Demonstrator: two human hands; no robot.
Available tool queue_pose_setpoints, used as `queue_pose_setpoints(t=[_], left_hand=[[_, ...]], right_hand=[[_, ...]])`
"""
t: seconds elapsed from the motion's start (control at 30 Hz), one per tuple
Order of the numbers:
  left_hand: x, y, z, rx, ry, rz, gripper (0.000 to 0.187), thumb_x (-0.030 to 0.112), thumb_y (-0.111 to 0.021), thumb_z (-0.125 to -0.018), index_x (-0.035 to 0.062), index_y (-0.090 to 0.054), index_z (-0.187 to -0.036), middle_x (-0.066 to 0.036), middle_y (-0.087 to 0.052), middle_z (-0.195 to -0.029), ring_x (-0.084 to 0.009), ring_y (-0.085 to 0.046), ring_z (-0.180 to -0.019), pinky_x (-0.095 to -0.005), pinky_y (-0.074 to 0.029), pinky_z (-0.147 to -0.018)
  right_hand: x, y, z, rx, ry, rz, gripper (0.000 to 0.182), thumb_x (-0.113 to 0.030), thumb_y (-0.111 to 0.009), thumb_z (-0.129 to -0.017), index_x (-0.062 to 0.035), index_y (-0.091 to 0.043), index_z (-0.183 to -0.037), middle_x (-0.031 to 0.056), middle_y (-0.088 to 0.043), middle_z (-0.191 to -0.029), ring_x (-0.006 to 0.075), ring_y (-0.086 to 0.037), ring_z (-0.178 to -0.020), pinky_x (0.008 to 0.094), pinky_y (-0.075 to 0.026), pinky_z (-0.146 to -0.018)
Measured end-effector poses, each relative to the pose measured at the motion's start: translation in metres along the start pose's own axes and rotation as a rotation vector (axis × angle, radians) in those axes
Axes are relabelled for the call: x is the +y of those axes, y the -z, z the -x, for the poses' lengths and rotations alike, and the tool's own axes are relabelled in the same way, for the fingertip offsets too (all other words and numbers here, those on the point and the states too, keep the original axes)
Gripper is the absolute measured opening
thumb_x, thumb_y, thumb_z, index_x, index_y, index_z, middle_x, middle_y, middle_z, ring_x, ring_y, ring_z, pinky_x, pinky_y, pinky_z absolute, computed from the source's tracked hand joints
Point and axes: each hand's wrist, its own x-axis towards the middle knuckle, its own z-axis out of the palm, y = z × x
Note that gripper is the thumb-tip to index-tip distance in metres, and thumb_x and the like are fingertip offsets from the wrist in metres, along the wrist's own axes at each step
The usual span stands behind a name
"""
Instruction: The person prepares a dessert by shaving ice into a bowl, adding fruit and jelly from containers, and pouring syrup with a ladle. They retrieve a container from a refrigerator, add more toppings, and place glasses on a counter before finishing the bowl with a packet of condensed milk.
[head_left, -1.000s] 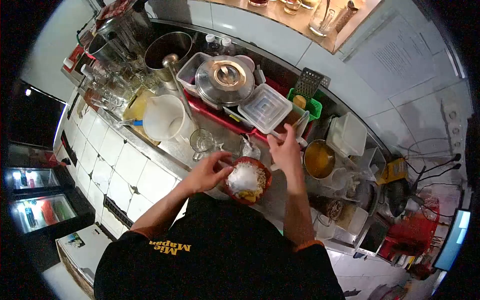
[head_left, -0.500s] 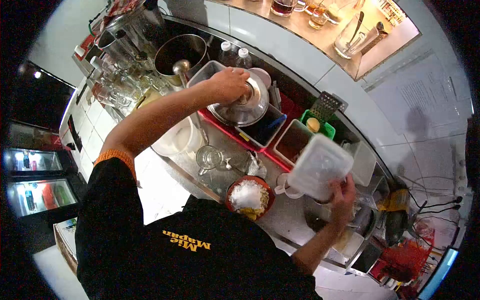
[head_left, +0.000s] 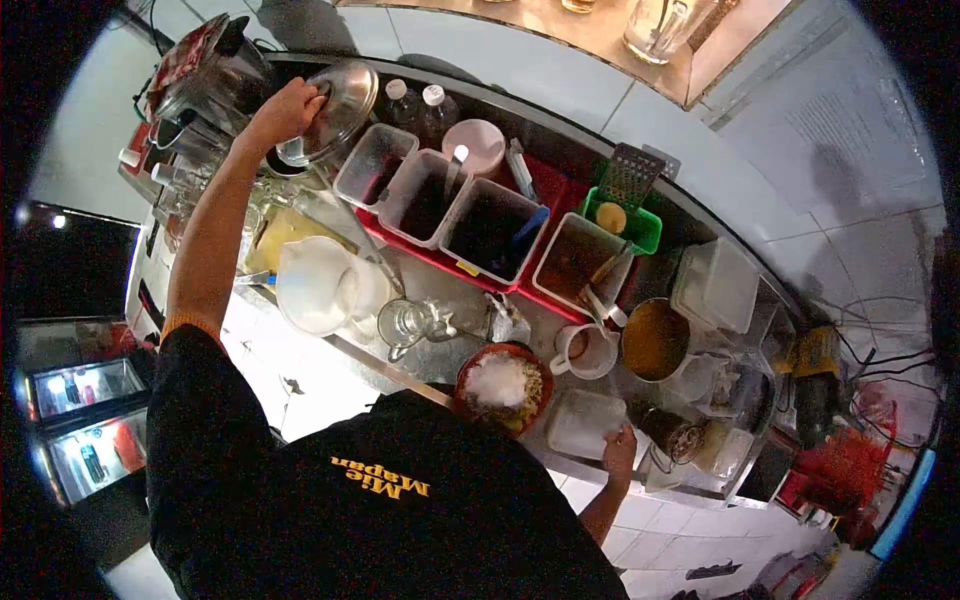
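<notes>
My left hand (head_left: 288,113) is closed on the knob of a metal pot lid (head_left: 345,105). The lid is tilted over a steel pot at the back left and hides most of it. At the lower right, my right hand (head_left: 619,450) grips the edge of a translucent plastic lid (head_left: 585,424), low by the counter's front edge. Beside this lid is a red bowl (head_left: 543,405) with white powder (head_left: 498,382) and other food in it. A white mug (head_left: 586,352) and a round pot with orange-brown contents (head_left: 655,340) are just behind.
Plastic tubs of dark contents (head_left: 490,235) stand on a red tray (head_left: 420,252). A tub of reddish-brown contents (head_left: 580,262) holds a spoon. A grater (head_left: 633,172) leans by a green basket (head_left: 648,233). A white pitcher (head_left: 318,290) and glass mug (head_left: 402,325) line the front; bottles (head_left: 436,110) stand behind.
My left hand has carried the metal lid left, from above the tubs to the pot. My right hand has brought the plastic lid down toward the front edge, uncovering the reddish-brown tub and round pot.
</notes>
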Motion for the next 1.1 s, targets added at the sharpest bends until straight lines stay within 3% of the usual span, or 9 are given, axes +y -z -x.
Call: queue_pose_setpoints(t=[0.17, 0.3, 0.5, 0.6, 0.67, 0.73, 0.83, 0.93, 1.1], left_hand=[[-0.048, -0.059, -0.025, -0.081, -0.055, -0.179, 0.034, 0.030, -0.049, -0.092, -0.0003, -0.063, -0.095, -0.024, -0.055, -0.104, -0.0411, -0.056, -0.096, -0.0468, -0.047, -0.082], [0.002, -0.018, -0.033, -0.157, 0.279, -0.186, 0.037, 0.034, -0.049, -0.090, 0.0003, -0.063, -0.098, -0.024, -0.056, -0.107, -0.0401, -0.057, -0.100, -0.0466, -0.047, -0.086], [-0.031, -0.032, -0.049, -0.341, 0.225, -0.238, 0.034, 0.028, -0.054, -0.086, -0.0025, -0.069, -0.085, -0.025, -0.065, -0.093, -0.0421, -0.063, -0.088, -0.0484, -0.051, -0.079], [-0.087, -0.063, -0.047, -0.232, 0.126, -0.174, 0.033, 0.028, -0.056, -0.084, -0.0028, -0.069, -0.086, -0.025, -0.064, -0.098, -0.0420, -0.063, -0.091, -0.0483, -0.051, -0.080], [-0.053, -0.035, -0.041, -0.230, 0.363, -0.068, 0.037, 0.030, -0.054, -0.085, -0.0035, -0.069, -0.085, -0.028, -0.064, -0.093, -0.0414, -0.063, -0.089, -0.0476, -0.051, -0.079], [-0.089, -0.064, -0.041, -0.276, 0.103, -0.165, 0.038, 0.030, -0.054, -0.084, -0.0046, -0.068, -0.088, -0.028, -0.064, -0.091, -0.0408, -0.064, -0.088, -0.0471, -0.051, -0.079], [-0.035, -0.021, -0.028, -0.242, 0.412, -0.095, 0.037, 0.030, -0.054, -0.083, -0.0042, -0.068, -0.089, -0.027, -0.064, -0.094, -0.0407, -0.064, -0.090, -0.0466, -0.051, -0.081], [-0.016, -0.009, -0.014, -0.141, 0.441, -0.122, 0.035, 0.027, -0.054, -0.081, -0.0032, -0.069, -0.090, -0.026, -0.065, -0.095, -0.0407, -0.063, -0.091, -0.0455, -0.051, -0.083], [0.017, -0.001, -0.005, -0.153, 0.408, -0.121, 0.031, 0.024, -0.054, -0.078, -0.0011, -0.069, -0.088, -0.024, -0.066, -0.095, -0.0394, -0.064, -0.092, -0.0453, -0.051, -0.084]], right_hand=[[0.011, -0.017, -0.020, 0.213, 0.047, 0.238, 0.035, -0.011, -0.059, -0.083, 0.0003, -0.054, -0.116, 0.0212, -0.064, -0.100, 0.0338, -0.063, -0.094, 0.0400, -0.048, -0.082], [-0.051, 0.004, -0.022, 0.269, 0.069, 0.310, 0.041, -0.020, -0.062, -0.085, -0.0014, -0.052, -0.120, 0.0210, -0.063, -0.107, 0.0338, -0.061, -0.100, 0.0414, -0.046, -0.089], [-0.226, 0.056, -0.015, -0.051, -0.032, 0.275, 0.031, -0.025, -0.061, -0.088, -0.0034, -0.058, -0.111, 0.0166, -0.065, -0.095, 0.0299, -0.063, -0.088, 0.0388, -0.048, -0.080], [-0.314, 0.060, -0.017, 0.076, 0.317, 0.194, 0.028, -0.023, -0.061, -0.088, -0.0019, -0.058, -0.107, 0.0143, -0.065, -0.089, 0.0231, -0.062, -0.080, 0.0346, -0.048, -0.075], [-0.356, 0.059, -0.021, -0.019, 0.375, 0.018, 0.023, -0.023, -0.060, -0.088, -0.0048, -0.060, -0.102, 0.0169, -0.067, -0.091, 0.0292, -0.066, -0.080, 0.0384, -0.051, -0.073], [-0.371, 0.051, -0.032, -0.061, 0.422, 0.013, 0.022, -0.021, -0.061, -0.087, -0.0049, -0.060, -0.102, 0.0148, -0.067, -0.086, 0.0246, -0.065, -0.073, 0.0355, -0.051, -0.067], [-0.398, 0.041, -0.035, -0.151, 0.481, 0.115, 0.025, -0.023, -0.063, -0.087, -0.0036, -0.060, -0.102, 0.0141, -0.067, -0.086, 0.0241, -0.065, -0.072, 0.0354, -0.051, -0.066], [-0.404, 0.026, -0.051, -0.175, 0.574, 0.134, 0.026, -0.018, -0.063, -0.087, -0.0028, -0.058, -0.107, 0.0094, -0.064, -0.081, 0.0156, -0.058, -0.068, 0.0298, -0.048, -0.064], [-0.404, -0.004, -0.094, -0.101, 0.621, 0.118, 0.031, -0.022, -0.065, -0.085, -0.0038, -0.057, -0.109, 0.0149, -0.066, -0.087, 0.0266, -0.065, -0.074, 0.0370, -0.051, -0.069]])
